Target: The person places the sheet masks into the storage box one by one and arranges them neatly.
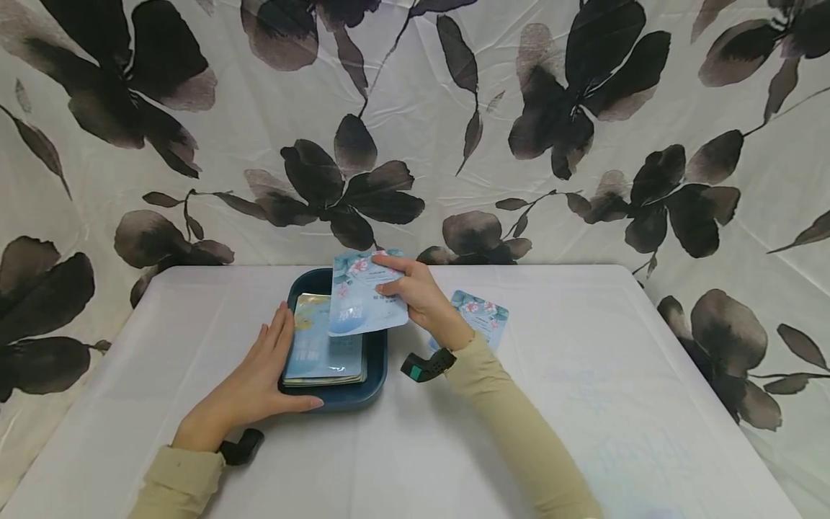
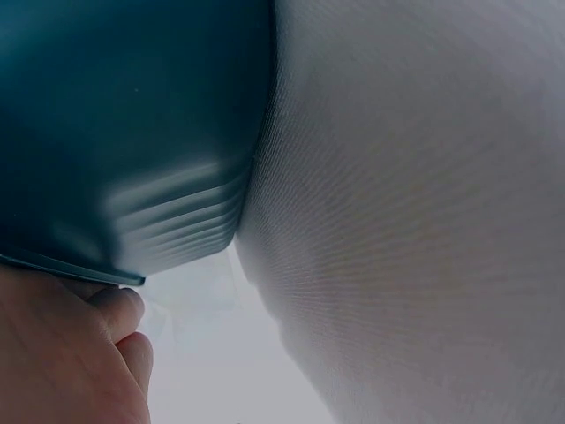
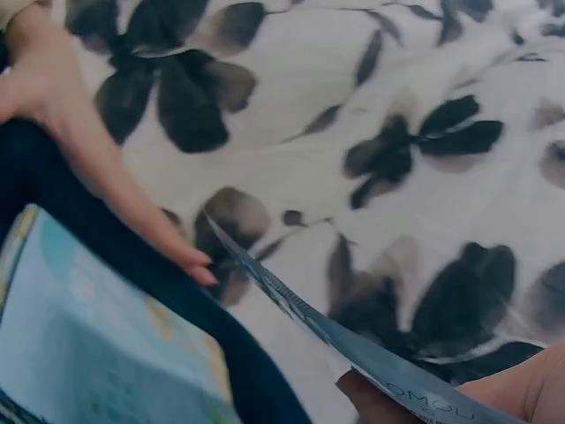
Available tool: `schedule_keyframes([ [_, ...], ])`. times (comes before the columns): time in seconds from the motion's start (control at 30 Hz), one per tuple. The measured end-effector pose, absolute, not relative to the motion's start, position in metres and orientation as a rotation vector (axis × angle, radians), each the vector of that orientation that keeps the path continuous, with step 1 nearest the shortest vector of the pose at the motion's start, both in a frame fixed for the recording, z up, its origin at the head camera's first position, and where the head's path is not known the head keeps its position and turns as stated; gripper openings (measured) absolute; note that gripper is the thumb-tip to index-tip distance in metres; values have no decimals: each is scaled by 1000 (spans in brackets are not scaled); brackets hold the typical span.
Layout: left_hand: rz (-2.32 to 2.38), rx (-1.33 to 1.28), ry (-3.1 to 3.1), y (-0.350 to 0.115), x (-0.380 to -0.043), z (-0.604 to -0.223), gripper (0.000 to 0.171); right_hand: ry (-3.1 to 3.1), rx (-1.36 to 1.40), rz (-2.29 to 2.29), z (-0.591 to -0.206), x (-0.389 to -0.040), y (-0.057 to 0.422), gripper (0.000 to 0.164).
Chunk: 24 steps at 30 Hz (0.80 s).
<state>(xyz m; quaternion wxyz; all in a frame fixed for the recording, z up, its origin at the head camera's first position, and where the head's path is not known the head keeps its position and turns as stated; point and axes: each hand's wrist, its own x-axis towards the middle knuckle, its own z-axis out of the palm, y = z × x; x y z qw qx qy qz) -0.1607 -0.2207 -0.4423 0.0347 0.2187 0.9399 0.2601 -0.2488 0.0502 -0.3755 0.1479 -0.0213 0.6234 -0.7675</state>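
Note:
My right hand (image 1: 424,292) pinches a flat light-blue sheet mask packet (image 1: 363,306) with pink flowers printed on it, thumb on its face. The packet is held over the right part of a dark teal tray (image 1: 350,398); in the right wrist view this packet (image 3: 353,349) shows nearly edge-on. Inside the tray lies a stack of similar packets (image 1: 320,349), partly hidden by the held one. My left hand (image 1: 259,382) rests against the tray, its fingers straight along the left rim and its thumb along the near edge.
Another blue packet (image 1: 483,313) with pink flowers lies on the white table (image 1: 583,404) right of the tray, partly behind my right wrist. A floral cloth (image 1: 447,144) hangs behind the table's far edge.

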Motion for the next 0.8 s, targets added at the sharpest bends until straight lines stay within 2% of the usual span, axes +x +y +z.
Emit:
schedule_keyframes([
  [0.47,807,713,2894,-224,-159,-442,139,2296,-204,-1821,-386,-242,-25,60],
  [0.67,799,779,2916,-223,-160,-443,138,2618,-318,-1423,-391,-237,-40,56],
  [0.8,813,791,2916,-223,-159,-442,137,2604,-287,-1441,-398,-237,-41,55],
])
